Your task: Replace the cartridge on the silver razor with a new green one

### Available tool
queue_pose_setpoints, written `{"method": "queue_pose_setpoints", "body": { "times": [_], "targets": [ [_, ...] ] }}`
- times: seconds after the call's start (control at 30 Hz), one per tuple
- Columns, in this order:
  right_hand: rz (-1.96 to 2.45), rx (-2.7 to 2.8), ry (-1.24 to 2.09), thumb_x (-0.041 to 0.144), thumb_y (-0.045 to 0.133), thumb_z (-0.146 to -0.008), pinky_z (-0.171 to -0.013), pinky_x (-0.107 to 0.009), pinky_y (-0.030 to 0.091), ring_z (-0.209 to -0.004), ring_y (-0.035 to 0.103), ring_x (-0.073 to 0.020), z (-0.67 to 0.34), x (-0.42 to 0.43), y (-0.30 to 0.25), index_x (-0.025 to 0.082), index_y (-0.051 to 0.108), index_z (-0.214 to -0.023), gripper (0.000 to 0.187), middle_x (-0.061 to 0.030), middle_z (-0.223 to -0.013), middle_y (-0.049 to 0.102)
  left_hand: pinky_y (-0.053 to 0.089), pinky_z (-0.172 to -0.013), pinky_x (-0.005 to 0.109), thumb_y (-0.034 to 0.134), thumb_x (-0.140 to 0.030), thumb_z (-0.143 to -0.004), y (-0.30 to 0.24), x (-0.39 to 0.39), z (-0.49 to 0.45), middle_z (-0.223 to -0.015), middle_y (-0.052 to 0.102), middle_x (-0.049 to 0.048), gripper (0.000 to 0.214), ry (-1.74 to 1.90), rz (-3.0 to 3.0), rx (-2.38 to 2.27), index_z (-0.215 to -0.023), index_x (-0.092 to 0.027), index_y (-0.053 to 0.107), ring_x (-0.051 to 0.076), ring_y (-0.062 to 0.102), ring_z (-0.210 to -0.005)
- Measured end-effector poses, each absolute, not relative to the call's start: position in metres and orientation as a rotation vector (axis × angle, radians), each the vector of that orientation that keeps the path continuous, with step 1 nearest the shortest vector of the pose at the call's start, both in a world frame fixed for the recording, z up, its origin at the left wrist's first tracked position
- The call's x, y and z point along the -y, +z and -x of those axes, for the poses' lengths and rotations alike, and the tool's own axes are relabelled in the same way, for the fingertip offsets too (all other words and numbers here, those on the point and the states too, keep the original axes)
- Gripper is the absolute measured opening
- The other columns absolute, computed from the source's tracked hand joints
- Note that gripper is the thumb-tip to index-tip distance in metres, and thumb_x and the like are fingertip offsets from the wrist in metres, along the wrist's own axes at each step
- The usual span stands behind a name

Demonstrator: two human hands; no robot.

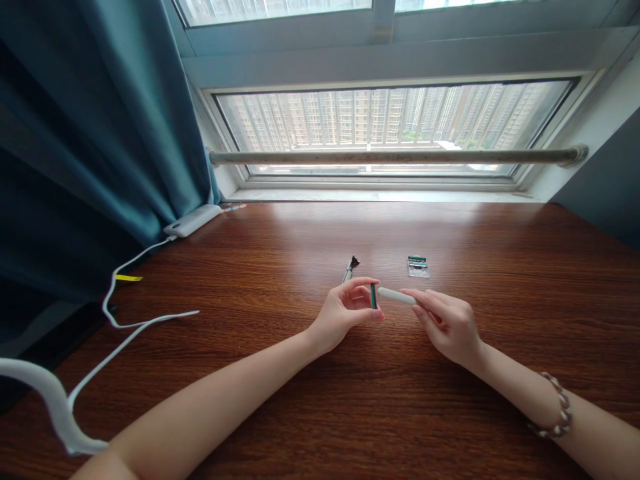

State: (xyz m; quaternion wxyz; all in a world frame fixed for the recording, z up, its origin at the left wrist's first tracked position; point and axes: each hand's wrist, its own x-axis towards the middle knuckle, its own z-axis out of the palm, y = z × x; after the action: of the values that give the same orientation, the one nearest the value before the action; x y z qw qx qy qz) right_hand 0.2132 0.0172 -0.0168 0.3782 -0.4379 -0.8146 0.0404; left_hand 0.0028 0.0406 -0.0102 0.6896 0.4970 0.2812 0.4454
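Note:
My left hand pinches a small green-and-black razor blade cartridge between thumb and fingers, just above the wooden table. My right hand grips a white razor handle, its tip pointing left and meeting the cartridge. Behind my left hand a second razor handle, metallic with a dark head, lies on the table. A clear holder with green cartridges rests farther back to the right.
A white power bank lies at the back left with its white cable trailing across the table toward me. A teal curtain hangs at the left. The window and a horizontal rail run along the table's far edge.

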Motion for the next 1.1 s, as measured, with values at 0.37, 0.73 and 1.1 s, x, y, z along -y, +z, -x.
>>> {"method": "queue_pose_setpoints", "body": {
  "times": [0.37, 0.73, 1.1],
  "targets": [
    [1.019, 2.131, 0.161, 0.017, 0.045, -0.081, -0.059, -0.023, 0.041, -0.063, 0.055, -0.0122, -0.2145, -0.0154, -0.0177, 0.018, 0.055, -0.109, 0.030, -0.0043, -0.075, 0.061, 0.055, -0.063, 0.032, 0.069, -0.016, -0.062, -0.0109, -0.0411, -0.0032, -0.076, 0.048, -0.0010, 0.043, 1.039, -1.117, -0.634, -0.102, -0.017, 0.052, 0.010, 0.049, -0.068],
    [1.096, 2.254, 0.038, 0.022, 0.045, -0.082, -0.055, -0.021, 0.038, -0.059, 0.052, -0.0109, -0.2116, -0.0162, -0.0192, 0.019, 0.058, -0.105, 0.027, -0.0022, -0.067, 0.058, 0.056, -0.063, 0.035, 0.068, -0.011, -0.061, -0.0158, -0.0399, -0.0038, -0.070, 0.044, -0.0034, 0.043, 1.010, -1.159, -0.613, -0.099, -0.017, 0.050, 0.009, 0.049, -0.065],
    [1.183, 2.244, -0.001, 0.023, 0.047, -0.082, -0.058, -0.023, 0.036, -0.060, 0.052, -0.0118, -0.2112, -0.0168, -0.0192, 0.020, 0.058, -0.103, 0.024, -0.0016, -0.066, 0.058, 0.055, -0.061, 0.033, 0.067, -0.011, -0.062, -0.0165, -0.0409, -0.0034, -0.071, 0.044, -0.0030, 0.040, 0.969, -1.232, -0.676, -0.097, -0.017, 0.047, 0.008, 0.045, -0.064]
  ]
}}
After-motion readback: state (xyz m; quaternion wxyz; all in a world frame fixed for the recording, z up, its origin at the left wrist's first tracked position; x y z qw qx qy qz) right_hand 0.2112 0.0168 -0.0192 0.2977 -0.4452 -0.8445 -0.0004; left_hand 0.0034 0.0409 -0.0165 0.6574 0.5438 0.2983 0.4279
